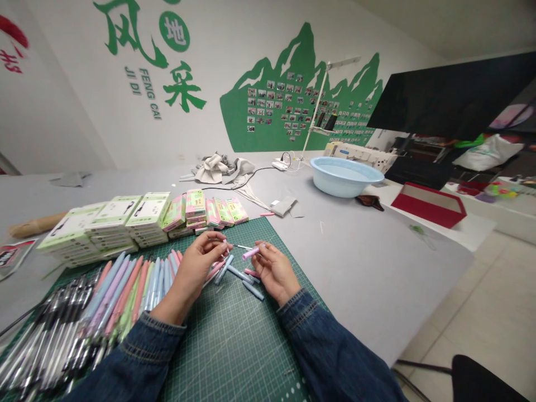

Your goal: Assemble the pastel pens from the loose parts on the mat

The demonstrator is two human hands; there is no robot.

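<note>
Above the green cutting mat [234, 340], both of my hands work close together. My left hand [196, 271] is closed in a pinch on a thin pen refill [242, 247], which points right toward the other hand. Between the thumb and fingers of my right hand [276, 272] is a short purple pen barrel [250, 253], its free end tilted down to the left. The refill and the barrel lie close together; whether they touch I cannot tell. Under the hands, loose blue pen parts [253, 290] and pink ones [215, 270] lie on the mat, partly covered by my left hand.
Left of my arm lie rows of coloured pens [125, 285] and clear pens with black parts [50, 329]. Behind them stand stacked white-green boxes [113, 215] and small pink-green boxes [195, 204]. Farther back are crumpled cloth [218, 168], a blue basin [345, 181] and a red box [431, 206].
</note>
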